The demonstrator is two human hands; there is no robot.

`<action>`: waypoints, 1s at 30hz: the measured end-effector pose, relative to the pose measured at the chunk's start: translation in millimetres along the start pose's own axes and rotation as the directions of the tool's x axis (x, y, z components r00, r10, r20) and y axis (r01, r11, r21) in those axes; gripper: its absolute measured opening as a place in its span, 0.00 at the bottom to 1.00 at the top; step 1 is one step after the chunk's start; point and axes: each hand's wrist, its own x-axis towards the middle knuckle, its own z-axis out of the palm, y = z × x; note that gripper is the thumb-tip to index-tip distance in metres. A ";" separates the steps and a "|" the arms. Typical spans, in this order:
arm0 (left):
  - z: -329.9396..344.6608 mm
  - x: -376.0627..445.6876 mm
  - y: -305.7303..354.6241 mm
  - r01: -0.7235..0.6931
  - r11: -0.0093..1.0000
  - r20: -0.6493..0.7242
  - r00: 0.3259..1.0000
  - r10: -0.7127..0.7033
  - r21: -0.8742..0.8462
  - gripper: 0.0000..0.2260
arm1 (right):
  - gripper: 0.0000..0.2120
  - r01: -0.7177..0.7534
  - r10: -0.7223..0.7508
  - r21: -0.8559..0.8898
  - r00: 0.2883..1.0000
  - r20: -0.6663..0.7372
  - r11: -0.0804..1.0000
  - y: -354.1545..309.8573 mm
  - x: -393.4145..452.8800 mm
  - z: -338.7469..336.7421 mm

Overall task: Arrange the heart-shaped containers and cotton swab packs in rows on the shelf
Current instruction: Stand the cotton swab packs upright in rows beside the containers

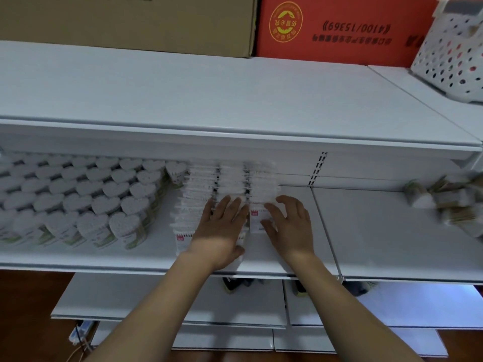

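Observation:
Several white heart-shaped containers [104,202] stand in rows on the left of the white shelf [366,231]. To their right, flat cotton swab packs [232,178] lie in three overlapping rows. My left hand [222,226] lies flat with straight fingers on the middle row's front packs. My right hand [290,223] rests with spread, slightly bent fingers on the front pack [257,216] of the right row, which bears a small red label.
A blurred heap of other swab containers [444,202] lies at the shelf's right end. On the top shelf [209,100] stand a brown carton [130,19], a red carton [339,27] and a perforated white basket [454,53]. Lower shelves [156,304] sit below.

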 end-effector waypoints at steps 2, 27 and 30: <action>-0.5 -0.3 -0.6 -0.007 1.000 -0.007 1.000 0.007 -0.010 0.44 | 0.20 -0.011 0.012 -0.027 1.000 0.012 1.000 -1.9 -0.4 1.1; -25.5 93.3 261.9 -0.115 0.988 -0.298 0.951 0.080 -0.104 0.30 | 0.23 -0.267 0.296 -0.301 0.954 0.054 0.915 218.0 -80.4 -157.0; -23.2 113.8 313.8 -0.091 0.992 -0.244 0.967 0.068 -0.087 0.30 | 0.23 -0.296 0.353 -0.349 0.928 0.114 0.889 273.1 -92.0 -182.0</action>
